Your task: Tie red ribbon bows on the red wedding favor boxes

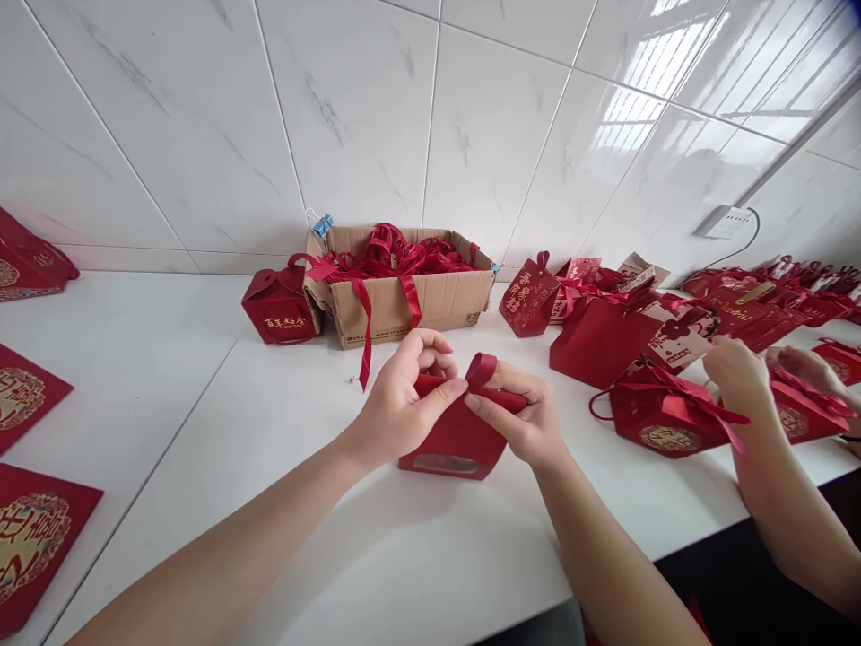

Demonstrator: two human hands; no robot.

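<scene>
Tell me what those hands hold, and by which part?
A red gift box, by its top: left hand pinches the top edge, right hand pinches the ribbon loop.

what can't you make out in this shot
Head view:
- Top of the small red paper gift box: covered by the left hand and right hand pinching the red satin ribbon.
- Flat red gold-printed cards: cut off by the left edge.
- Brown cardboard carton inside: buried under loose ribbons.
- Gold lettering on the far-right red boxes: too small.
</scene>
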